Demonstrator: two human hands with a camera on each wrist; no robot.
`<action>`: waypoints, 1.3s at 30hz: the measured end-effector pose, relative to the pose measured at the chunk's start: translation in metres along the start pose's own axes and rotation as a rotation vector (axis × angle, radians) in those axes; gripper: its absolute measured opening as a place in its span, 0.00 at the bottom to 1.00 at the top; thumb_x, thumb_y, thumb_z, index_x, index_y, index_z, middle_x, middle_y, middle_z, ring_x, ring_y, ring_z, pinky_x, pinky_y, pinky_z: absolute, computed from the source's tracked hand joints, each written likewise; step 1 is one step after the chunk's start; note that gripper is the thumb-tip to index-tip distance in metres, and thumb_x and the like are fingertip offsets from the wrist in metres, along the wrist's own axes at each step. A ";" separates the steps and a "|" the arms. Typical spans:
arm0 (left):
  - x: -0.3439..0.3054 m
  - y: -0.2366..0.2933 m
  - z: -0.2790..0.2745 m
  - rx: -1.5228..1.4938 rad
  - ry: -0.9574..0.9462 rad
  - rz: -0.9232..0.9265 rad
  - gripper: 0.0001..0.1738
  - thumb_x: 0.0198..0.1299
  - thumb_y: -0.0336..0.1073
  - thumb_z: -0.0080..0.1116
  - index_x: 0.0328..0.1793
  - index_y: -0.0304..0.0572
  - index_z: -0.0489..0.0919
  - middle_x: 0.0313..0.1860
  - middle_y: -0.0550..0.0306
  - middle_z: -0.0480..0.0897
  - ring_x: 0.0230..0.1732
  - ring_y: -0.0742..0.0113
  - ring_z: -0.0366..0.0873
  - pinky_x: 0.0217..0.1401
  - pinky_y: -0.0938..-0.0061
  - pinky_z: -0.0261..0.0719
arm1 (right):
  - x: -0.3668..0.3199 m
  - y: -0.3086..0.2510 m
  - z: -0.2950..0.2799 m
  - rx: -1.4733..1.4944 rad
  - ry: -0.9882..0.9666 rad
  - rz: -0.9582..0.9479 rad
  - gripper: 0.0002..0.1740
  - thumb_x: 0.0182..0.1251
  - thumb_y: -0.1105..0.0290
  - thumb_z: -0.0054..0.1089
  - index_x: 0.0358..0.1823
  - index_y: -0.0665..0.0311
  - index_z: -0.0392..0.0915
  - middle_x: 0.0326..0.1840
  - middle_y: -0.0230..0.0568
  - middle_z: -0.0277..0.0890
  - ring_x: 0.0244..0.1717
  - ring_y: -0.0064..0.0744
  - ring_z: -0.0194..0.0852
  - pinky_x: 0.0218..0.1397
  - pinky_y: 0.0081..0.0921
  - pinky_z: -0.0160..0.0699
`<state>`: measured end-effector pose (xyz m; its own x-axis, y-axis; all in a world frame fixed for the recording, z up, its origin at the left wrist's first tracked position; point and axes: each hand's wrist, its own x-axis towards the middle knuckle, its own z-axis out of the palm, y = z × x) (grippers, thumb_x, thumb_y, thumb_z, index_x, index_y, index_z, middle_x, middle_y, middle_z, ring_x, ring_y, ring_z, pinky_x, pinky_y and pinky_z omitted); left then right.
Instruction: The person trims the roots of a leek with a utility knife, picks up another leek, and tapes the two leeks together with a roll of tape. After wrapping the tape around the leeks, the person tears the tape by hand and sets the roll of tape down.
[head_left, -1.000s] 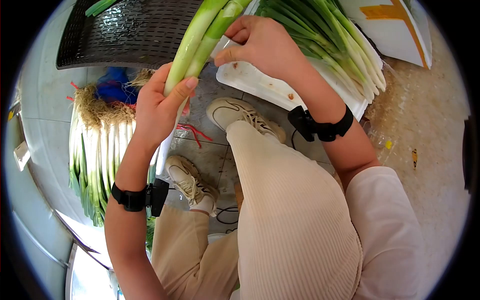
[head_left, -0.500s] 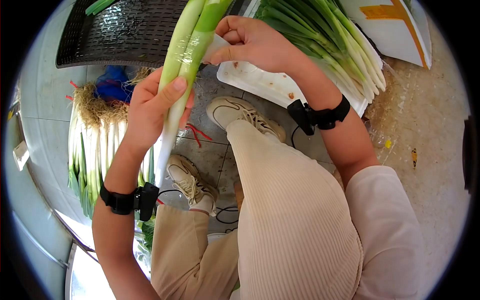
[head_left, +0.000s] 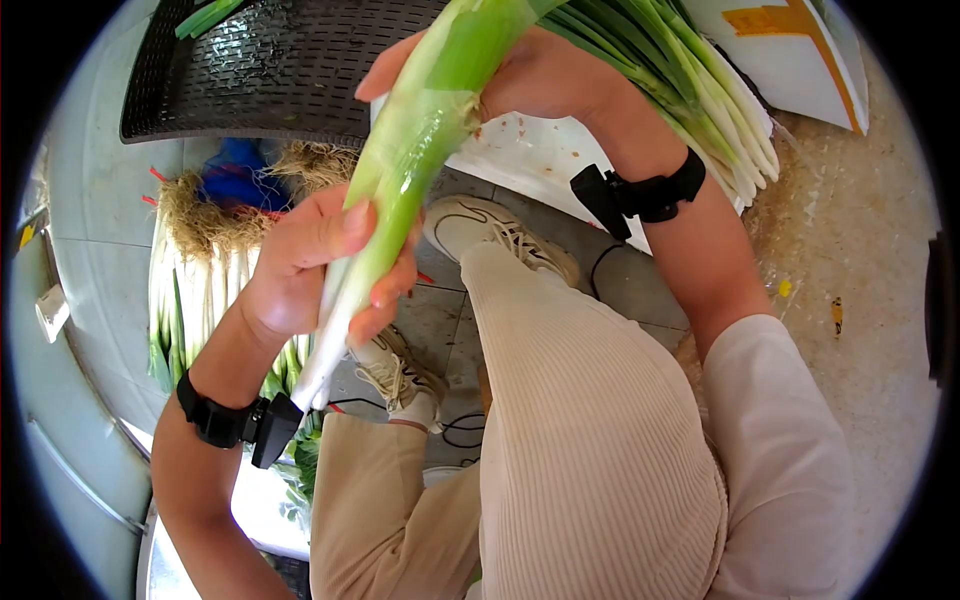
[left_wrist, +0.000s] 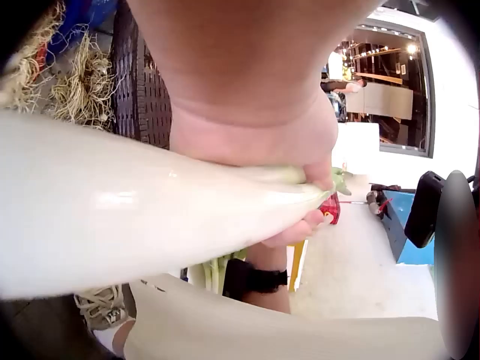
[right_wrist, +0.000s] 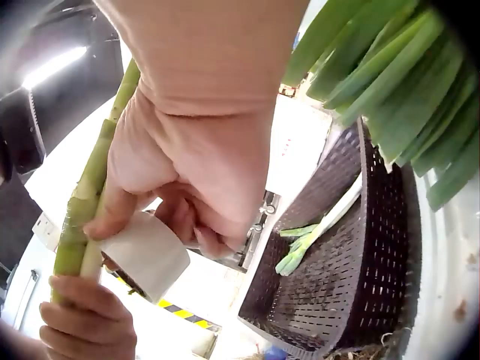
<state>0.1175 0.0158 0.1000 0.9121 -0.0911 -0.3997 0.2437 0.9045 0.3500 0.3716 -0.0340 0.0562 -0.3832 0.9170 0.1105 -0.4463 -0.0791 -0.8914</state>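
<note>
My left hand (head_left: 310,260) grips the pale lower part of a few large scallions (head_left: 425,135), held tilted in front of me. Shiny clear tape lies round their green middle. A roll of tape (right_wrist: 150,256) is in my right hand (head_left: 560,80), close against the stalks. In the right wrist view the thumb presses at the stalks beside the roll, and the other fingers curl behind it. The head view shows the right hand partly hidden behind the scallions. In the left wrist view the thick white stalk (left_wrist: 142,210) runs across the palm side.
A black perforated basket (head_left: 270,90) at the back holds a scallion (right_wrist: 334,210). To the right, more scallions (head_left: 690,90) lie on a white foam tray (head_left: 525,150). Rooted bundles (head_left: 205,265) stand at the left, near blue material (head_left: 240,172). A foam box (head_left: 775,50) sits at far right.
The right hand has gone from beside the scallions to behind them, passing the tape round. The left hand has come lower and nearer, tilting the stalks further.
</note>
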 end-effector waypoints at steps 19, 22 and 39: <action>0.015 -0.009 -0.007 0.693 0.417 0.242 0.24 0.76 0.44 0.52 0.71 0.40 0.69 0.47 0.59 0.80 0.49 0.76 0.75 0.52 0.79 0.72 | -0.033 0.011 0.001 -0.269 0.268 0.159 0.17 0.60 0.72 0.73 0.51 0.65 0.84 0.46 0.34 0.84 0.45 0.24 0.81 0.49 0.24 0.80; 0.028 -0.014 0.009 1.189 0.688 0.359 0.23 0.73 0.46 0.55 0.65 0.37 0.75 0.45 0.54 0.82 0.45 0.68 0.78 0.49 0.72 0.75 | -0.032 0.022 0.005 -0.262 0.393 0.104 0.17 0.60 0.71 0.73 0.50 0.65 0.84 0.43 0.35 0.85 0.42 0.24 0.81 0.48 0.24 0.79; 0.069 -0.015 -0.009 1.388 1.008 0.537 0.27 0.64 0.61 0.63 0.51 0.45 0.82 0.29 0.53 0.85 0.29 0.55 0.84 0.32 0.67 0.79 | -0.029 0.019 0.018 -0.200 0.447 0.086 0.19 0.63 0.67 0.73 0.53 0.65 0.83 0.47 0.37 0.85 0.47 0.26 0.80 0.55 0.26 0.78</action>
<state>0.1741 -0.0005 0.0598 0.5743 0.8069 -0.1379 0.5729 -0.2759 0.7718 0.3598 -0.0690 0.0441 -0.0080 0.9917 -0.1279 -0.2476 -0.1259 -0.9606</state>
